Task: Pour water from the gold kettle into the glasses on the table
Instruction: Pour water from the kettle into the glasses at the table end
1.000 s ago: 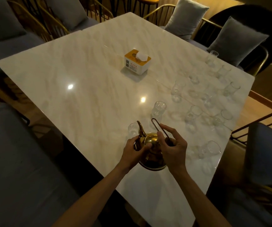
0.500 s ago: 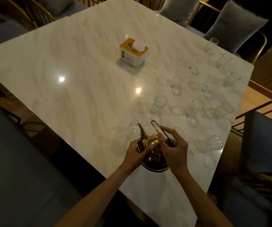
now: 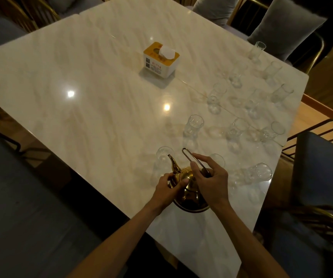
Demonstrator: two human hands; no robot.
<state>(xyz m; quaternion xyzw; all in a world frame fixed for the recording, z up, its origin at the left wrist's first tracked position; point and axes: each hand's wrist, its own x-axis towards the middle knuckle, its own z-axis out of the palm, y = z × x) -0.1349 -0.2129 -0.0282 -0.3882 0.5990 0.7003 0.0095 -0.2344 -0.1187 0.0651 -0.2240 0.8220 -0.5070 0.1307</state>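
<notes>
The gold kettle [image 3: 189,194] stands on the marble table [image 3: 93,109] near its front edge, spout pointing away to the left. My right hand [image 3: 211,181] grips its thin wire handle, which sticks up toward the far side. My left hand [image 3: 169,189] presses on the lid and the kettle's left side. An empty clear glass [image 3: 162,157] stands just beyond the spout. Another glass [image 3: 193,125] stands farther back, and one [image 3: 261,173] is to the right of my right hand. Several more clear glasses spread across the table's right side.
A yellow-topped tissue box [image 3: 160,60] sits mid-table. Grey cushions [image 3: 286,27] and gold-framed chairs line the far edge. A dark blue chair [image 3: 322,169] stands close at the right, and a dark seat fills the lower left.
The view has shifted slightly, so the table sits higher in frame. Both hands stay on the kettle, which has not visibly left the table.
</notes>
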